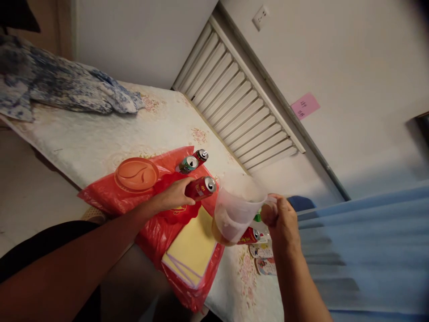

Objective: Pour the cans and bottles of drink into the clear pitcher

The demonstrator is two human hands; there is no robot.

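My left hand [177,195] is wrapped round a red drink can [201,188] with its top tab opening showing. To the right, my right hand [283,213] grips the handle of a translucent plastic jug [234,212], which is tilted and has some brownish liquid at its bottom. Just behind the held can stand a green-and-white can [187,165] and a dark red can [201,156]. Below the left hand lies a red dish [179,217], partly covered by my hand. A stack of yellow cloths or sheets [192,246] rests in front of it.
A red plastic sheet [150,232] covers part of the floral tablecloth [100,138]. An orange lid [136,174] lies at left. Another red can [250,235] and several printed cans [264,266] stand behind the jug. A radiator [241,98] and blue curtain [365,250] border the table.
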